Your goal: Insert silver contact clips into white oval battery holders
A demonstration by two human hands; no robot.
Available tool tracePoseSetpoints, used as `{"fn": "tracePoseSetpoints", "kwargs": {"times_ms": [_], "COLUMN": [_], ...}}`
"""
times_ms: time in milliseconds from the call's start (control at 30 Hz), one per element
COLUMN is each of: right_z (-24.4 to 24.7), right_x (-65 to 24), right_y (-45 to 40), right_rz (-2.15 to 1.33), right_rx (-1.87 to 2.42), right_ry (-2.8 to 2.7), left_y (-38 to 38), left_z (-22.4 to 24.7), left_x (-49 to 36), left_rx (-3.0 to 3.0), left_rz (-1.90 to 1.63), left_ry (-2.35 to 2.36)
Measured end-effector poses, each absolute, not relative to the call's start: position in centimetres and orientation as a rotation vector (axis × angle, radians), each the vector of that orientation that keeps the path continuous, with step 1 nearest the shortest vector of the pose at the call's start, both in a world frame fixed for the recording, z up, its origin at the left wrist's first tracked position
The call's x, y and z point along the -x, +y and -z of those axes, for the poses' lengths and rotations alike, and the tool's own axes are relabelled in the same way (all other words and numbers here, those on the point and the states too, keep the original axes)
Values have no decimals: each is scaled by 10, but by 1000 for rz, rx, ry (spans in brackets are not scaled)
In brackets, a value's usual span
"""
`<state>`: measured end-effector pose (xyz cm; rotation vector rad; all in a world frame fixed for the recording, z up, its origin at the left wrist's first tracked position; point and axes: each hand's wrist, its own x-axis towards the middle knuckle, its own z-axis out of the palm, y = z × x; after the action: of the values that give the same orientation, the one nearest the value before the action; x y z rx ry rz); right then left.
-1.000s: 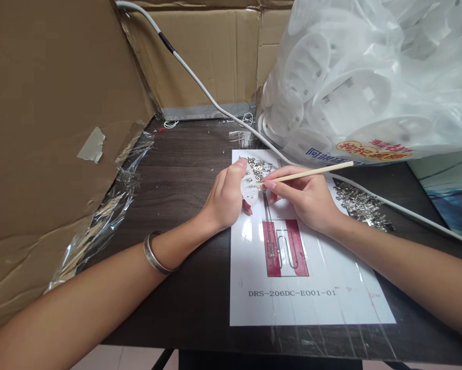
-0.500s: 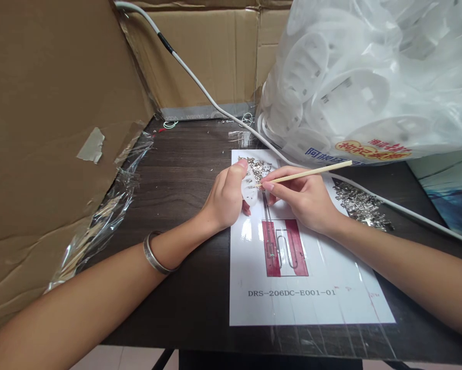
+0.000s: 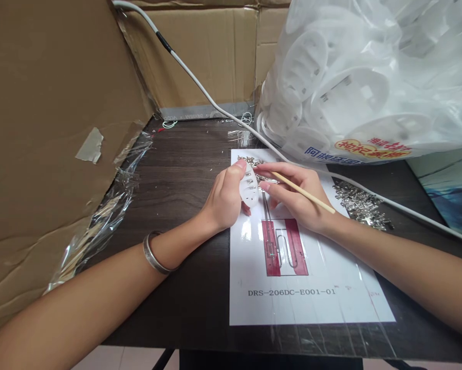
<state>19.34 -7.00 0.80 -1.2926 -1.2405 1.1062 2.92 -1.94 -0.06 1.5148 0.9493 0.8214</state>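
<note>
My left hand [image 3: 227, 194] is closed around a white oval plastic piece [image 3: 249, 192], thumb on its upper edge. Several slots with small metal bits show on the face of that piece. My right hand [image 3: 296, 192] holds a thin wooden stick [image 3: 306, 193], which slants down to the right over the back of the hand. The right fingertips are beside the plastic piece, above a heap of small metal parts [image 3: 248, 161] that they partly cover. Both hands are over a printed white sheet [image 3: 311, 308] with a red and white drawing.
A second pile of metal parts [image 3: 364, 205] lies right of the sheet. At the back right stands a clear bag [image 3: 354, 92] of white plastic discs. A white cable [image 3: 200, 85] crosses the dark table [image 3: 169, 308]. Cardboard walls [image 3: 53, 128] rise at left and back.
The stick has swung from pointing up to the right to slanting down over my right hand. Its tip has left the plastic piece's slots. My left hand is nearly still.
</note>
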Motion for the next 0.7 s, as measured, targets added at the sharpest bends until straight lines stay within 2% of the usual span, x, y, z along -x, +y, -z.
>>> {"fn": "tracePoseSetpoints", "kwargs": {"times_ms": [200,700], "right_z": [-8,-10], "right_x": [-195,-194], "right_y": [-69,-69], "right_rz": [-1220,-1314], "right_rx": [1247,1230], "right_ry": [-1287,-1230], "left_y": [-20,-21], "left_z": [3,0], "left_x": [-27,-28], "left_rx": [-1498,-1598], "left_rz": [-848,-838], "left_ry": [819,855]}}
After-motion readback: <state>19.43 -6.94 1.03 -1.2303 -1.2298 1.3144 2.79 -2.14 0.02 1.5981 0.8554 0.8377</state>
